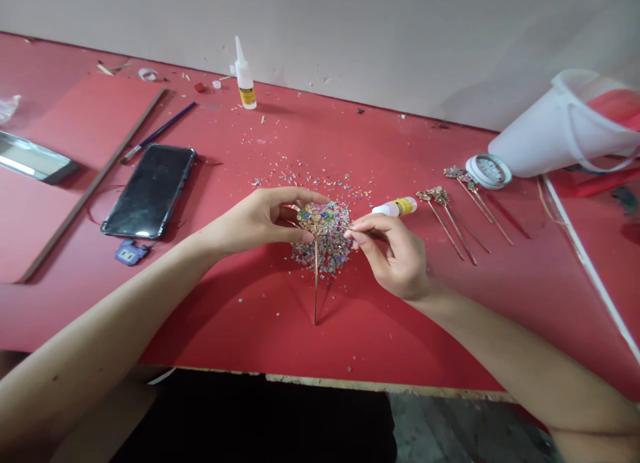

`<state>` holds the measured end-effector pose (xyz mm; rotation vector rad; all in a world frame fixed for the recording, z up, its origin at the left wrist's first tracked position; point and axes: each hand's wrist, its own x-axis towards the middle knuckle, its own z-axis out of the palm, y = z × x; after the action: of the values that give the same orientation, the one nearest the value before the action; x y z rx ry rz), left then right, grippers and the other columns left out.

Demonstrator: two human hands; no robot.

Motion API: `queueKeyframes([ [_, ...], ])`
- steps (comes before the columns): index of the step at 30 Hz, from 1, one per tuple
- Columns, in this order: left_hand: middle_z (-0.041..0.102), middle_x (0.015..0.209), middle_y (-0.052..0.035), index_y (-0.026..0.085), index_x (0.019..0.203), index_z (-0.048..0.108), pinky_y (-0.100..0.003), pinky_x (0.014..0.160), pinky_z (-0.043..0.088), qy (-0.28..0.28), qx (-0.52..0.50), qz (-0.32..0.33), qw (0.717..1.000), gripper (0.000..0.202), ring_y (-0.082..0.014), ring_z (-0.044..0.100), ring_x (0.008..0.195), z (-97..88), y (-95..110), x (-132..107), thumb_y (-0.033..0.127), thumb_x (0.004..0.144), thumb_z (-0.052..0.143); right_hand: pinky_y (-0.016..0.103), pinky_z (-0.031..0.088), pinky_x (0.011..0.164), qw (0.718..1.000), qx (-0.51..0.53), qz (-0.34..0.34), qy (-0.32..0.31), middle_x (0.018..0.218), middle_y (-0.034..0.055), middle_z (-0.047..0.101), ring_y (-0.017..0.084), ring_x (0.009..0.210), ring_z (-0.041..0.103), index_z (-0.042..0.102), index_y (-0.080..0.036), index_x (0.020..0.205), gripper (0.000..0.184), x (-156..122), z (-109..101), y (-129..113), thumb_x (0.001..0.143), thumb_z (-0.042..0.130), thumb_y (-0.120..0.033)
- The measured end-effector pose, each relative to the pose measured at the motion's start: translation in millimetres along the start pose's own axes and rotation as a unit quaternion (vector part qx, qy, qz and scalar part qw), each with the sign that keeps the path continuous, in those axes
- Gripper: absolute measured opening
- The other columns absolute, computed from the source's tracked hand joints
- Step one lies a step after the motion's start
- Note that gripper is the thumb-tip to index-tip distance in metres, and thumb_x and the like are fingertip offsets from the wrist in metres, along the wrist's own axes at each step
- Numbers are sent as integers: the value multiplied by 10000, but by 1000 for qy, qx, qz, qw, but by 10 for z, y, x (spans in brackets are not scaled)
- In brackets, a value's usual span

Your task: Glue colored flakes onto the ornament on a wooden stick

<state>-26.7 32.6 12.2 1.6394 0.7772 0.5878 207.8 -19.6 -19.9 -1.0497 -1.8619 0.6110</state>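
Between the thumb and fingers of my left hand (257, 223) is the decorated head of a hairpin (316, 276), set with green, blue and pale pieces. Its long gold-coloured stem points toward me, the tip near the red tabletop. My right hand (390, 250) is pinched just right of the hairpin's head; whatever is between its fingertips is too small to make out. Under the hairpin spreads a pile of tiny shiny coloured chips (327, 258). A white glue bottle with a yellow label (400, 207) lies just behind my right hand.
Several finished-looking hairpins (453, 223) lie to the right, near a white bucket (540, 130) and a small round container (489, 170). Another glue bottle (245, 83) stands at the back. On the left are a phone (150, 191), a paintbrush (160, 131) and a board (75, 163).
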Motion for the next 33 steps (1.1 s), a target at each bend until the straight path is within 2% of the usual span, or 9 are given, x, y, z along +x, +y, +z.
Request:
queueKeyframes([
  [4,635,1103,-83,178,1205,562,-318,801,519,-4,0,6,1000,478,-179,617,930,-3,3,-3,211,746,692,260,556,684,1000,1,-6,5,915,20,646,114,757,649,530,-225,1009,163,-18,14,19,858,564,-173],
  [7,630,1113,-89,168,1203,562,-309,800,518,1,7,6,1000,480,-179,612,935,-4,5,-5,213,744,694,248,554,662,1000,4,-15,13,956,28,650,116,775,660,492,-236,1112,275,-8,12,17,857,560,-159],
  [9,628,1121,-89,166,1201,565,-299,798,518,4,11,8,1000,478,-173,612,928,-4,8,-8,213,744,694,254,549,698,999,-30,-34,0,967,29,665,120,811,660,503,-240,1148,319,17,-1,-4,854,554,-127],
  [11,630,1118,-83,169,1194,572,-289,796,516,7,16,11,1000,466,-162,614,912,-4,12,-10,210,745,693,276,536,757,995,-68,-64,-17,938,27,679,128,846,653,557,-230,1102,293,47,-17,-30,844,553,-91],
  [14,633,1110,-74,176,1192,575,-279,790,515,11,17,12,1000,466,-153,614,901,-5,14,-13,205,742,693,294,525,740,992,-84,-97,-15,868,30,680,136,806,640,589,-204,1038,257,74,-33,-55,823,563,-65],
  [18,622,1135,-86,167,1196,569,-284,792,514,9,12,12,1000,474,-161,613,918,-1,13,-13,205,740,690,295,516,687,990,-99,-97,-15,839,26,672,136,749,626,591,-200,1014,239,71,-36,-49,816,565,-70],
  [27,641,1053,-70,164,1192,573,-273,770,513,11,16,9,1000,468,-146,608,876,18,32,-19,204,740,690,281,501,702,988,-111,-105,-18,863,24,674,126,755,620,596,-196,1011,241,74,-36,-51,809,573,-66],
  [33,628,1104,-82,174,1189,581,-285,778,513,10,20,12,1000,476,-153,607,890,16,19,-13,243,735,702,271,502,703,987,-116,-110,-19,860,23,679,119,746,616,602,-190,1002,235,79,-33,-70,808,571,-59],
])
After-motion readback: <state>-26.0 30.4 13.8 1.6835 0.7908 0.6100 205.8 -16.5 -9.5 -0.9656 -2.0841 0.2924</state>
